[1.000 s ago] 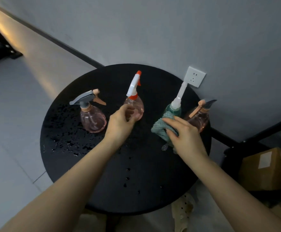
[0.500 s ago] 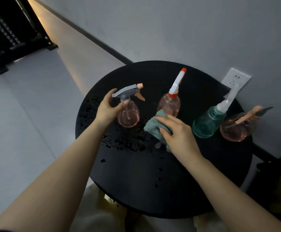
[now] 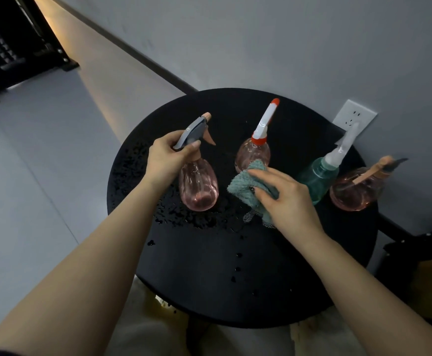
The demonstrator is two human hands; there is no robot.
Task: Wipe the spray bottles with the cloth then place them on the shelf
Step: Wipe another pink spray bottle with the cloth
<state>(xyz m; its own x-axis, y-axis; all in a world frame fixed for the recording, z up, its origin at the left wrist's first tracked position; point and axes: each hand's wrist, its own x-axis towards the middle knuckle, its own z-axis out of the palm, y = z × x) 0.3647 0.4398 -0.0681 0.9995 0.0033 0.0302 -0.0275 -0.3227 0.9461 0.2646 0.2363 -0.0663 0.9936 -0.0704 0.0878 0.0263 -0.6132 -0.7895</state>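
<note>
Several spray bottles are on a round black table. My left hand grips the grey spray head of a pink bottle, which leans toward me at the table's left. My right hand holds a teal cloth just right of that bottle, apart from it. Behind the cloth stands a pink bottle with a white and red nozzle. To the right are a green bottle with a white nozzle and another pink bottle.
Water drops lie on the table's left and middle. A grey wall with a white socket is right behind the table. A black shelf frame stands on the floor at far left. A dark stand sits at right.
My left hand has closed round the grey spray head and tipped that pink bottle toward me. My right hand with the cloth has stayed beside it.
</note>
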